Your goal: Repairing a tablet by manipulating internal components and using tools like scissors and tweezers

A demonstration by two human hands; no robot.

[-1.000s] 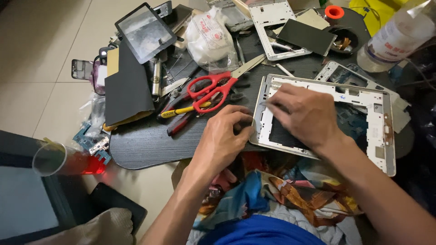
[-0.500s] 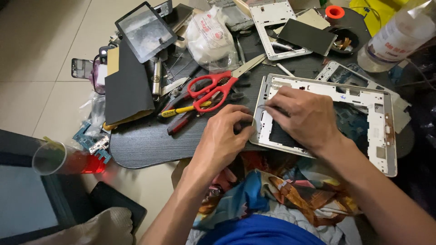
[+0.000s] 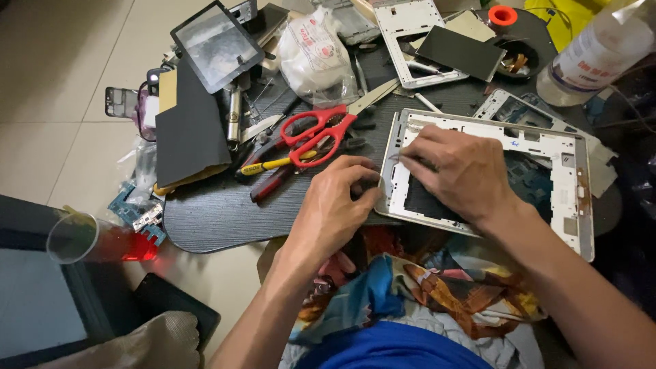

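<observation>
The frame (image 3: 547, 147) lies flat, long axis running left to right; left hand (image 3: 335, 205) pinches its left edge; right hand (image 3: 454, 167) presses inside it, fingers curled; scissors (image 3: 318, 133) just left of the frame

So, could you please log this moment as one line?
left hand: on tablet frame edge | right hand: pressing inside frame | red scissors: beside

Single head-worn view, looked steeply down and slightly forward from close above the lap. The dark desk (image 3: 225, 219) filled the upper centre and right of the frame; tiled floor (image 3: 61, 89) showed at upper left. Both forearms entered from the bottom edge. No second view shared the scene.
</observation>
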